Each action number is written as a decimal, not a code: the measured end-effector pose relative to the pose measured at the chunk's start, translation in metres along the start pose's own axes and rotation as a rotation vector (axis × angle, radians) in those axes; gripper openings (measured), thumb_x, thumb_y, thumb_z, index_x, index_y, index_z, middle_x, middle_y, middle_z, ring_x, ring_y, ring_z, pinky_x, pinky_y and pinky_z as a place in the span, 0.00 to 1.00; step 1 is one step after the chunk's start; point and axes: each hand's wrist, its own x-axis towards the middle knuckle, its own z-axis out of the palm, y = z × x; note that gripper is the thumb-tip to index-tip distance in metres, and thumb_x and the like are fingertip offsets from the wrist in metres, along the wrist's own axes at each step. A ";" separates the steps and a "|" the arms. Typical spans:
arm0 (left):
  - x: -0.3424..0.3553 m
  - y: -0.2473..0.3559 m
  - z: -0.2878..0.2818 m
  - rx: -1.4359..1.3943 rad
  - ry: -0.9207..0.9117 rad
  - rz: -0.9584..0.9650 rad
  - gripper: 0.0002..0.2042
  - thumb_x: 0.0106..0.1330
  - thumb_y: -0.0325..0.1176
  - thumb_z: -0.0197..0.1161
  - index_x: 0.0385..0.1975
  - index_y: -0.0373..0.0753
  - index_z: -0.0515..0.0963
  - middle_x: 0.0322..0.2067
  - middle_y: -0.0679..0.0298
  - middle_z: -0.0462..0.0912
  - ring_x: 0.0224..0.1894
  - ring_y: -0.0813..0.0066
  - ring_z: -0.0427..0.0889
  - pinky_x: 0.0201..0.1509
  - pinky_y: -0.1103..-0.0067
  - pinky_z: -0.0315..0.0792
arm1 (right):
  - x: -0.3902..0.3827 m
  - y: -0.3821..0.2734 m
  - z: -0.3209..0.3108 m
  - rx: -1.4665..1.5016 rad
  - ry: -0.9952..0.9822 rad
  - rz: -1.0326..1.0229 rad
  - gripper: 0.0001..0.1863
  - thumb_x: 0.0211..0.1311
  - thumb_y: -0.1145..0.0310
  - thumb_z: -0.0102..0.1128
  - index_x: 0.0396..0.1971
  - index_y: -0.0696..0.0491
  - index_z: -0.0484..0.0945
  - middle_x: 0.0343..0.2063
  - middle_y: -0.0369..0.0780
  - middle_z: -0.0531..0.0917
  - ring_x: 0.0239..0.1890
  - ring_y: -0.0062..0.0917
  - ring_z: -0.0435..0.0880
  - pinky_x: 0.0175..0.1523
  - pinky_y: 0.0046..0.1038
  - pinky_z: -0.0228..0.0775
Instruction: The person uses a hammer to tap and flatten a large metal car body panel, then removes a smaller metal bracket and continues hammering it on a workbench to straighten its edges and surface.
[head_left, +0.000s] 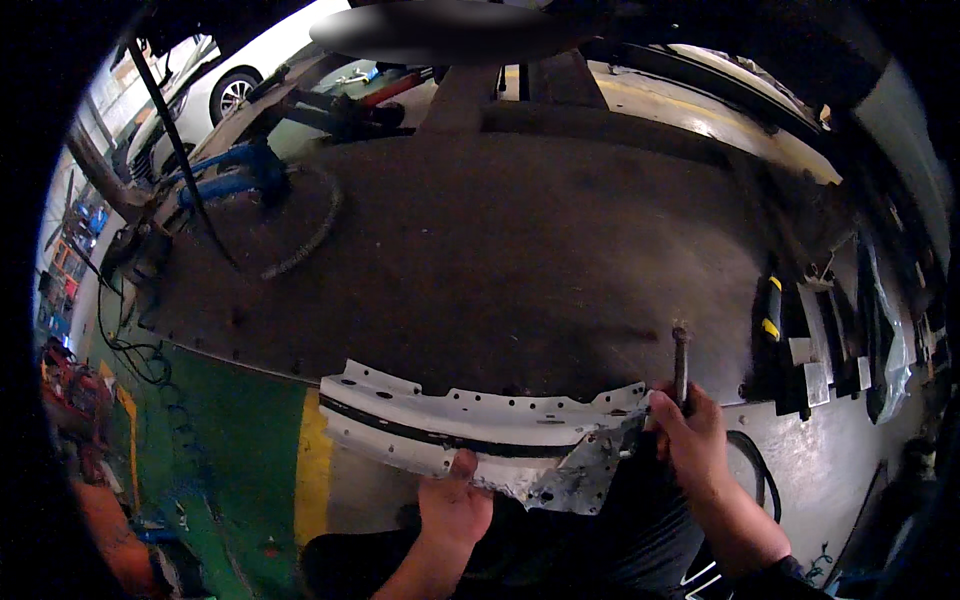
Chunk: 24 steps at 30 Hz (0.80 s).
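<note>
Curved white panel strip lies on dark steel floor plate, near edge by knees. L hand clamped on lower rim, thumb up. R hand fist closed round hammer handle. Panel prob. light, stiff sheet metal; torn bare end sharp — grip painted rim.

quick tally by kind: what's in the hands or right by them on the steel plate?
White curved panels: 1, left hand gripping its near edge
Bent grey metal pieces on the panel's right end: 1
Metal rods: 1, upright in the right hand
Yellow-and-black tool handles at the plate's right edge: 1
Total: 4
</note>
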 end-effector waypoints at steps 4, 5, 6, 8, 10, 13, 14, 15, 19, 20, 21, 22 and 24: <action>-0.006 0.004 0.018 0.047 0.191 -0.071 0.30 0.59 0.29 0.69 0.62 0.43 0.64 0.57 0.63 0.72 0.61 0.62 0.71 0.66 0.61 0.66 | 0.000 -0.014 -0.016 -0.160 0.066 -0.088 0.10 0.62 0.69 0.62 0.40 0.56 0.74 0.18 0.33 0.74 0.13 0.14 0.70 0.17 0.19 0.62; -0.006 0.004 0.019 0.039 0.156 -0.041 0.30 0.59 0.29 0.70 0.61 0.43 0.64 0.56 0.63 0.73 0.61 0.62 0.71 0.66 0.61 0.66 | -0.001 -0.023 -0.020 -0.187 0.075 -0.095 0.10 0.62 0.70 0.62 0.40 0.56 0.74 0.17 0.33 0.75 0.13 0.15 0.71 0.18 0.19 0.63; -0.007 0.003 0.019 0.030 0.122 -0.012 0.30 0.59 0.29 0.70 0.61 0.43 0.64 0.56 0.63 0.73 0.60 0.63 0.72 0.66 0.61 0.66 | 0.001 -0.034 -0.026 -0.130 -0.015 -0.074 0.11 0.61 0.72 0.61 0.42 0.56 0.74 0.16 0.34 0.74 0.13 0.15 0.71 0.18 0.19 0.62; -0.005 0.002 0.018 0.023 0.126 -0.023 0.30 0.59 0.29 0.71 0.60 0.43 0.65 0.55 0.62 0.74 0.59 0.63 0.72 0.65 0.62 0.67 | -0.005 -0.068 -0.035 0.128 -0.348 -0.174 0.16 0.60 0.68 0.64 0.45 0.56 0.73 0.18 0.36 0.77 0.14 0.17 0.73 0.19 0.18 0.64; -0.009 0.007 0.021 0.050 0.209 -0.058 0.30 0.58 0.29 0.71 0.60 0.42 0.65 0.53 0.62 0.75 0.58 0.63 0.73 0.64 0.62 0.68 | -0.013 -0.095 -0.026 0.161 -0.596 -0.342 0.20 0.61 0.59 0.64 0.47 0.56 0.74 0.22 0.39 0.80 0.21 0.22 0.79 0.26 0.24 0.71; -0.009 0.011 0.032 0.085 0.278 -0.101 0.29 0.58 0.30 0.71 0.58 0.41 0.66 0.52 0.62 0.76 0.56 0.63 0.75 0.62 0.63 0.69 | -0.022 -0.078 -0.046 -0.668 -0.783 0.040 0.21 0.62 0.56 0.63 0.46 0.57 0.74 0.24 0.41 0.80 0.26 0.29 0.82 0.31 0.32 0.74; -0.007 0.012 0.034 0.091 0.285 -0.113 0.29 0.58 0.30 0.72 0.58 0.41 0.66 0.51 0.61 0.76 0.55 0.63 0.76 0.62 0.64 0.70 | -0.022 -0.077 -0.049 -0.790 -0.754 -0.013 0.21 0.62 0.56 0.63 0.46 0.57 0.74 0.25 0.42 0.81 0.27 0.32 0.82 0.32 0.33 0.74; -0.008 0.011 0.034 0.084 0.285 -0.131 0.29 0.57 0.31 0.72 0.58 0.41 0.66 0.51 0.61 0.76 0.54 0.63 0.76 0.61 0.64 0.70 | -0.022 -0.078 -0.051 -0.909 -0.729 -0.068 0.21 0.62 0.56 0.63 0.45 0.57 0.75 0.26 0.43 0.81 0.28 0.34 0.83 0.33 0.35 0.73; -0.007 0.010 0.039 0.144 0.278 -0.137 0.30 0.56 0.34 0.74 0.57 0.39 0.66 0.50 0.61 0.77 0.53 0.64 0.76 0.58 0.67 0.71 | -0.012 -0.080 -0.050 -0.978 -0.736 -0.256 0.20 0.62 0.59 0.62 0.47 0.57 0.73 0.31 0.47 0.81 0.32 0.41 0.83 0.36 0.38 0.74; -0.005 0.007 0.039 0.175 0.268 -0.109 0.26 0.58 0.32 0.70 0.55 0.38 0.67 0.48 0.60 0.77 0.50 0.63 0.78 0.53 0.67 0.74 | -0.008 -0.080 -0.049 -0.901 -0.762 -0.247 0.22 0.63 0.60 0.62 0.51 0.55 0.70 0.34 0.49 0.81 0.34 0.44 0.83 0.38 0.39 0.75; -0.003 0.001 0.040 0.207 0.258 -0.081 0.22 0.61 0.30 0.67 0.53 0.38 0.68 0.46 0.59 0.78 0.47 0.62 0.79 0.48 0.66 0.77 | -0.006 -0.082 -0.045 -0.954 -0.742 -0.246 0.23 0.63 0.60 0.62 0.53 0.55 0.69 0.35 0.49 0.81 0.35 0.44 0.83 0.39 0.40 0.75; -0.002 -0.005 0.042 0.236 0.248 -0.052 0.18 0.63 0.29 0.63 0.51 0.37 0.68 0.44 0.59 0.78 0.44 0.61 0.81 0.43 0.65 0.79 | -0.004 -0.083 -0.041 -1.009 -0.723 -0.247 0.24 0.63 0.60 0.62 0.54 0.54 0.67 0.36 0.50 0.81 0.36 0.45 0.83 0.40 0.40 0.75; -0.001 -0.009 0.050 0.194 0.232 -0.018 0.18 0.63 0.29 0.63 0.52 0.36 0.68 0.46 0.58 0.78 0.45 0.61 0.80 0.45 0.65 0.78 | -0.001 -0.092 -0.027 -1.070 -0.711 -0.214 0.25 0.65 0.61 0.59 0.58 0.54 0.63 0.40 0.52 0.81 0.41 0.47 0.83 0.44 0.42 0.76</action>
